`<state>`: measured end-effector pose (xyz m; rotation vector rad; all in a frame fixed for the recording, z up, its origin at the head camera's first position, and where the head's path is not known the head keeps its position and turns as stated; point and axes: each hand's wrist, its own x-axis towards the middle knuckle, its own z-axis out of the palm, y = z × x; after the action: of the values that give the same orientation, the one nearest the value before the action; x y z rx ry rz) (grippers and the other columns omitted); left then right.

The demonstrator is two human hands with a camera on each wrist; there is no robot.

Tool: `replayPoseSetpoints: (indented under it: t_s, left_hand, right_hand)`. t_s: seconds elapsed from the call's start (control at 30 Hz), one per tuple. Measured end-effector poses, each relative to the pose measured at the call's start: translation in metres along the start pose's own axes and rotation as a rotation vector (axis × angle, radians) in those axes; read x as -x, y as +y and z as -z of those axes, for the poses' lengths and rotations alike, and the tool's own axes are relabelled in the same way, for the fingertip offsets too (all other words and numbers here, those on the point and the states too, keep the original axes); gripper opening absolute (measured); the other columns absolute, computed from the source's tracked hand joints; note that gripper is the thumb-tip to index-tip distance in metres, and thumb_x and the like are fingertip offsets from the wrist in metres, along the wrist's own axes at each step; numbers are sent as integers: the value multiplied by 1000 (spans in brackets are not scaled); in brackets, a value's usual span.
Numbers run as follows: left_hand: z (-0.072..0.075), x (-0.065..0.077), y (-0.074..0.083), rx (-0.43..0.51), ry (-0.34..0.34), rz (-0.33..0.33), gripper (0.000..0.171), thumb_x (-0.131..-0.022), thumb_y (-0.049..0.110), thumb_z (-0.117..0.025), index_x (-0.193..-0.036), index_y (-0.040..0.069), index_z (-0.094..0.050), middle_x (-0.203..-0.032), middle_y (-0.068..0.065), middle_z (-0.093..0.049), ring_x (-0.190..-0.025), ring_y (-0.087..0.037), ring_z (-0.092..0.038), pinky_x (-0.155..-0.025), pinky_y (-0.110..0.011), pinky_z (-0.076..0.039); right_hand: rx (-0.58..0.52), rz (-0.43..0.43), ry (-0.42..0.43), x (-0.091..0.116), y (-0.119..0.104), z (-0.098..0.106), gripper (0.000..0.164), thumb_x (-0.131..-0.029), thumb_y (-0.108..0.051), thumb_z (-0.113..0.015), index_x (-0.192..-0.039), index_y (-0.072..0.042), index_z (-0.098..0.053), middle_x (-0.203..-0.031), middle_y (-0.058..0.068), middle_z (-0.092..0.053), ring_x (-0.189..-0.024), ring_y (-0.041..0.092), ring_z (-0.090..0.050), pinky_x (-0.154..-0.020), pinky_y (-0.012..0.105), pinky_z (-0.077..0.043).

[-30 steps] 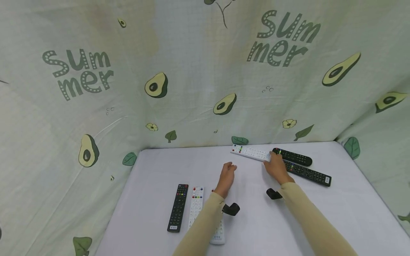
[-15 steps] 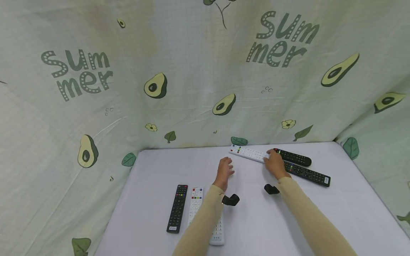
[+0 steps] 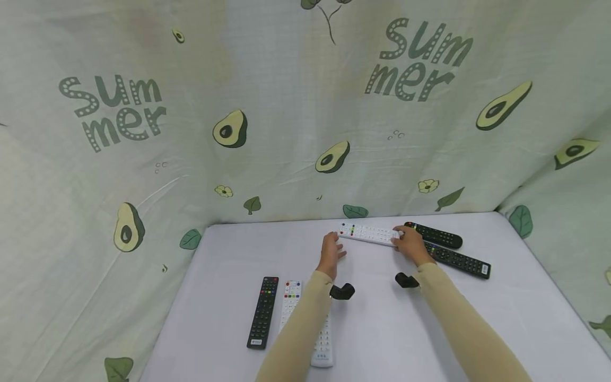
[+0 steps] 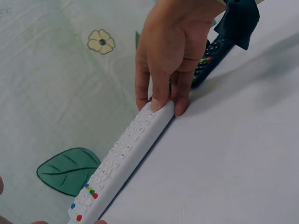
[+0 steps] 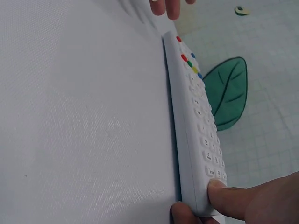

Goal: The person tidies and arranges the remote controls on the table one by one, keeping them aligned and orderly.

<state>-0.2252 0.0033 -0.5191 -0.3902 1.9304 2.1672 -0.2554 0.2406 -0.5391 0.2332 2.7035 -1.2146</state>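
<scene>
A white remote control (image 3: 367,234) with coloured buttons lies crosswise near the back edge of the white table. Its right end is pinched by my right hand (image 3: 411,246); in the right wrist view the thumb (image 5: 229,198) presses on the button face, with a finger at the side. Beyond the remote's left end is my left hand (image 3: 330,254), its fingers loosely spread and holding nothing. Seen from the right wrist, the left fingertips (image 5: 173,7) stand a little apart from that end. The left wrist view shows the remote (image 4: 126,147) slanting away toward the right hand.
Two black remotes (image 3: 436,235) (image 3: 458,260) lie just right of my right hand. At the front left are a black remote (image 3: 263,313), a white one (image 3: 290,300) and another white one (image 3: 323,345), partly behind my left forearm. A printed cloth (image 3: 281,175) hangs behind the table.
The white remote's left end has swung slightly toward me and left, with my right hand pinching the other end. My left hand has moved a little left and forward, its fingers spreading.
</scene>
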Motion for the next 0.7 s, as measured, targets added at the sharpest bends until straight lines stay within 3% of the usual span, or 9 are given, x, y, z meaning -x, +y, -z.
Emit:
replayPoseSetpoints:
  t_s: [0.27,0.7]
  left_hand:
    - [0,-8,-7,-35,-4,23,66,-111,36,-31,-164,-2,-25,-169,-23,-29,-148,-44,-41,-117,-48,-47]
    - [3,0,-7,-56,-26,24,66,-111,39,-32,-163,0,-28,-170,-23,-27,-151,-44,-36,-121,-50,-42]
  right_hand:
    - [5,26,-8,6,-1,2,43,-102,-1,-65,-142,14,-54,-116,37,-62,-77,21,-73,-69,31,-61]
    - [-83,28,-11,22,0,1,40,-100,3,-66,-137,13,-57,-115,38,-61,-85,29,-71,-72,31,-64]
